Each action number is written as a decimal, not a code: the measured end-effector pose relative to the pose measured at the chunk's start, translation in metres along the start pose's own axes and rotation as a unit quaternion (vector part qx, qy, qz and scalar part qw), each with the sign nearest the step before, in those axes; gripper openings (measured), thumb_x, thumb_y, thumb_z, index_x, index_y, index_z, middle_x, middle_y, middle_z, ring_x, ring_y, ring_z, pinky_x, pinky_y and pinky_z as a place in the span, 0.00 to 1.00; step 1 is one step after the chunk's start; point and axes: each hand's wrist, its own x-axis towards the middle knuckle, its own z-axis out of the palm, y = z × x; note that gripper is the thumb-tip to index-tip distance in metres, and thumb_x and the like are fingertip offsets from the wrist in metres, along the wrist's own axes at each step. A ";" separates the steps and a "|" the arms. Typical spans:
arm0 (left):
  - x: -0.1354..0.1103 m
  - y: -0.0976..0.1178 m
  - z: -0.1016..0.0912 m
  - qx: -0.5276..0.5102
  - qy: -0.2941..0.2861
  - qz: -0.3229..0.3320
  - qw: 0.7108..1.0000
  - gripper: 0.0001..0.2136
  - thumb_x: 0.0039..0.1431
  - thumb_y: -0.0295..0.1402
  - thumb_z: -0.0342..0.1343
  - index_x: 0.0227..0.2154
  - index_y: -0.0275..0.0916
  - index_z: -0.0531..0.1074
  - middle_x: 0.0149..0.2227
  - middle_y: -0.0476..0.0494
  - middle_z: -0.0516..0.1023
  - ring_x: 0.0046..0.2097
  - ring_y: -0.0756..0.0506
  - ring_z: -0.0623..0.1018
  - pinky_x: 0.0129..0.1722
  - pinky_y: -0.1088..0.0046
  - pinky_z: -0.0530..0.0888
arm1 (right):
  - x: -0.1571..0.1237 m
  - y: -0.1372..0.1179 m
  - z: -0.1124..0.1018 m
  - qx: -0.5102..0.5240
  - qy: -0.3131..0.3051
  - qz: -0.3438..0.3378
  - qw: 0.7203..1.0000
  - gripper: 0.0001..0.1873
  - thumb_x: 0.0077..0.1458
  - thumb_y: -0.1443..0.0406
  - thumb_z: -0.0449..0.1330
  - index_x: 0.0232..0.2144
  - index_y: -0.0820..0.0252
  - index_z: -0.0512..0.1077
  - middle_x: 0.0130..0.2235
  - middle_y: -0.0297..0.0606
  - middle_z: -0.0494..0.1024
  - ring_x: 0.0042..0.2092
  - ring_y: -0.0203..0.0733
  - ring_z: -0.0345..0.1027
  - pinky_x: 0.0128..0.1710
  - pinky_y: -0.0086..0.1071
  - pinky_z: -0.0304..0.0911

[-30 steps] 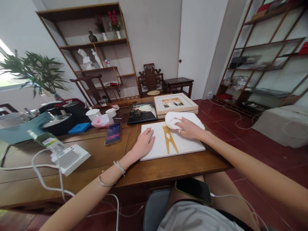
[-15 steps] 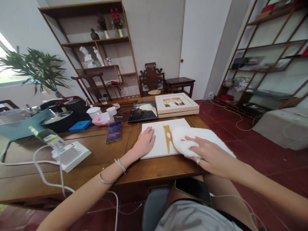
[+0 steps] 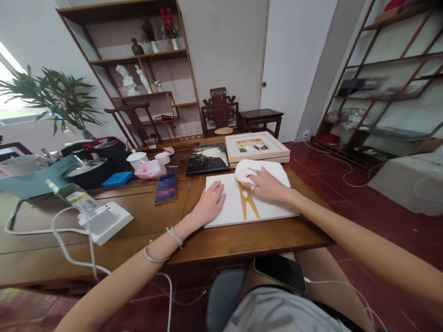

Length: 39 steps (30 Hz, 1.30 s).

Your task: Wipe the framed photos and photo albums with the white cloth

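A white board (image 3: pixel 226 213) lies flat on the wooden table, bearing a gold, A-shaped figure (image 3: pixel 246 203). My left hand (image 3: pixel 209 202) rests on the board's left side with its fingers stretched out. Bunched under the fingers of my right hand (image 3: pixel 266 182) is a fluffy white towel (image 3: pixel 277 168), pressed on the board's far right part. The towel and hand hide the top of the gold figure, while its two legs show below.
Behind the board are a dark picture panel (image 3: pixel 207 158) and a framed photo (image 3: pixel 255 146). A phone (image 3: pixel 165 187), a pink-and-white bag (image 3: pixel 151 169) and a white box with cables (image 3: pixel 112 223) lie to the left. Another phone (image 3: pixel 280 272) is on my lap.
My right hand has moved the towel away from me and left, from the board's near right side over the figure's top. Both legs of the figure now show. My left hand stays put.
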 end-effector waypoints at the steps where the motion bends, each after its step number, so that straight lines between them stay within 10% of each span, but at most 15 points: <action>1: 0.000 0.000 0.000 0.001 -0.001 0.000 1.000 0.18 0.64 0.33 0.40 0.53 0.32 0.64 0.61 0.31 0.61 0.64 0.38 0.60 0.60 0.54 0.61 | -0.001 0.000 0.001 0.002 -0.003 -0.003 1.000 0.21 0.65 0.60 0.42 0.48 0.62 0.70 0.57 0.48 0.68 0.61 0.55 0.53 0.58 0.60 0.44; 15: 0.000 -0.001 0.003 0.001 0.018 0.007 1.000 0.17 0.64 0.32 0.40 0.52 0.34 0.65 0.60 0.31 0.63 0.63 0.38 0.61 0.59 0.52 0.61 | -0.085 -0.074 -0.021 0.028 -0.050 -0.111 0.992 0.12 0.57 0.66 0.54 0.39 0.60 0.76 0.63 0.50 0.58 0.65 0.55 0.42 0.60 0.60 0.39; 30: 0.001 -0.003 0.003 0.000 0.008 0.011 1.000 0.18 0.64 0.34 0.40 0.53 0.34 0.64 0.61 0.31 0.62 0.63 0.38 0.61 0.60 0.52 0.61 | 0.000 -0.017 -0.003 0.003 -0.035 -0.092 0.995 0.15 0.62 0.65 0.50 0.47 0.61 0.72 0.57 0.53 0.68 0.64 0.52 0.49 0.58 0.56 0.48; 39: -0.001 -0.001 0.001 0.005 0.002 0.009 1.000 0.18 0.64 0.33 0.39 0.52 0.33 0.64 0.60 0.31 0.63 0.63 0.38 0.60 0.60 0.54 0.60 | -0.006 -0.037 0.003 -0.027 -0.013 -0.045 0.999 0.18 0.62 0.60 0.50 0.44 0.64 0.74 0.61 0.53 0.62 0.64 0.58 0.47 0.58 0.58 0.46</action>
